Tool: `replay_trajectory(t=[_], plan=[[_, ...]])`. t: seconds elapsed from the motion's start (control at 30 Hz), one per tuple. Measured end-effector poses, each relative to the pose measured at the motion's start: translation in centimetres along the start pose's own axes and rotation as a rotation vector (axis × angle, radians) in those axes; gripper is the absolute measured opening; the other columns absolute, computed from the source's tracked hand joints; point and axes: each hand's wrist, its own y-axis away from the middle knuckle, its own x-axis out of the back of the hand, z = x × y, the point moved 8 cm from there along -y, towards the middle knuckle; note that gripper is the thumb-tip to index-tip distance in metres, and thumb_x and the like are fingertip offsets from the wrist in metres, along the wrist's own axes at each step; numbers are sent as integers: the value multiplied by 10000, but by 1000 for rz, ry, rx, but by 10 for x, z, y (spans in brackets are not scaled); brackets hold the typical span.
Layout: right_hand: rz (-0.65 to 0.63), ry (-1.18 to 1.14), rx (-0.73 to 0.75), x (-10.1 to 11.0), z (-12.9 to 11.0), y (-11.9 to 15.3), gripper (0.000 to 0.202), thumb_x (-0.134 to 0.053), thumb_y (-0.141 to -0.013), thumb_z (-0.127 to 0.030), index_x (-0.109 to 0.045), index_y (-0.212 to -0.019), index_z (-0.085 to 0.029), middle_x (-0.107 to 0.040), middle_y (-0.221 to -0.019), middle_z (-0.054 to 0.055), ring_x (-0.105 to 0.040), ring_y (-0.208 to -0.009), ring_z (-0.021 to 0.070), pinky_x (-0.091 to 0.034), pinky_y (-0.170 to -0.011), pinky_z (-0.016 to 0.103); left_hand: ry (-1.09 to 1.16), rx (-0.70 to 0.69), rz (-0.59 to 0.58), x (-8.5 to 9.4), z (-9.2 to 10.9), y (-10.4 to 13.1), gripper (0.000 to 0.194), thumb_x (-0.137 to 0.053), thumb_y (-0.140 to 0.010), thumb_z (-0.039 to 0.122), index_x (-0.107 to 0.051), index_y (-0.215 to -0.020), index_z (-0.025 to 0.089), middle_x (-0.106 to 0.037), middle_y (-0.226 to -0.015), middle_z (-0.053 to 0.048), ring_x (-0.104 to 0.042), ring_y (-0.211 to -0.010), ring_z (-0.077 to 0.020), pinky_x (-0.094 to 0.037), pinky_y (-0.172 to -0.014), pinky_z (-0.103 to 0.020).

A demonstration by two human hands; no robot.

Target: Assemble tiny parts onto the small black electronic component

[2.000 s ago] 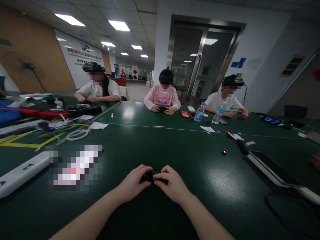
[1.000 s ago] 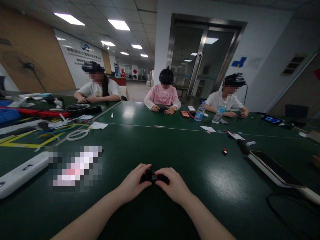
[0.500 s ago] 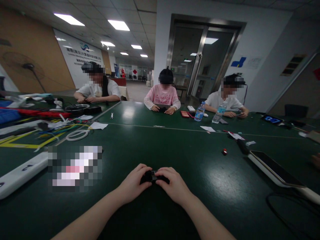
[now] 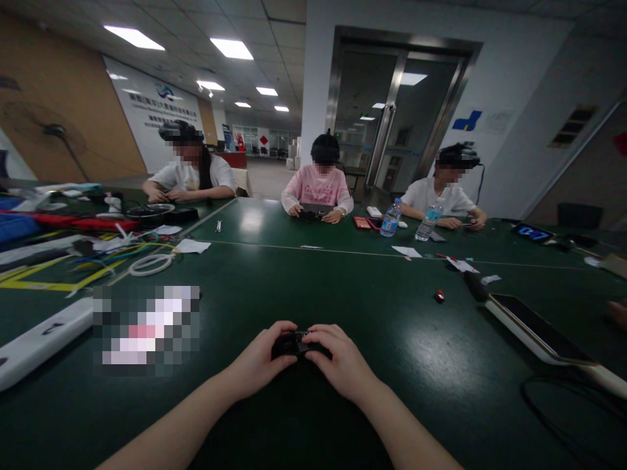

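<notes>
A small black object (image 4: 300, 340) sits between my two hands, low over the near part of the dark green table (image 4: 343, 281); its kind cannot be made out. From the left, my left hand (image 4: 262, 358) grips one end of it, thumb below and fingers above. The other end is in my right hand (image 4: 340, 360), fingers curled over the top and thumb in front. The fingers cover most of the object, and only its middle shows between the fingertips.
To the left lie a white power strip (image 4: 44, 343), a blurred-out flat item (image 4: 151, 326) and a coiled white cable (image 4: 151, 264). A phone-like device (image 4: 536, 326) and a small red object (image 4: 439, 296) lie right. Several people sit opposite, near two water bottles (image 4: 390, 219).
The black object has tilted slightly between my fingers, and its visible middle looks different. My hands stay in nearly the same place. The person opposite in pink has shifted a dark item.
</notes>
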Motion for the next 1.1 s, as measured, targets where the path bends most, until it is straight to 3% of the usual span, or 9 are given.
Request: replay_trajectory(t=[0.17, 0.63, 1.1], plan=[[-9, -3, -18, 0, 0, 1, 257, -548, -820, -205, -599, -1060, -284, -559, -1168, 9, -486, -1104, 195, -420, -939, 376, 1, 27, -30, -1, 3, 1, 502, -575, -763, 205, -383, -1223, 266, -522, -1217, -48, -483, -1142, -225, -370, -994, -431], [0, 47, 21, 2, -4, 3, 264, -589, -800, -254, -607, -1059, -304, -562, -1166, 8, -492, -1094, 198, -432, -918, 374, 76, -2, -95, -3, 16, 3, 402, -536, -800, 196, -397, -1171, 261, -550, -1115, -24, -534, -1039, -192, -423, -923, -366], [-5, 36, 3, -1, 1, 2, 289, -598, -792, -247, -596, -1070, -328, -543, -1176, -2, -485, -1106, 192, -423, -934, 378, 67, -34, -85, -2, 22, 4, 408, -532, -790, 188, -393, -1167, 255, -557, -1122, -40, -532, -1055, -198, -418, -938, -371]])
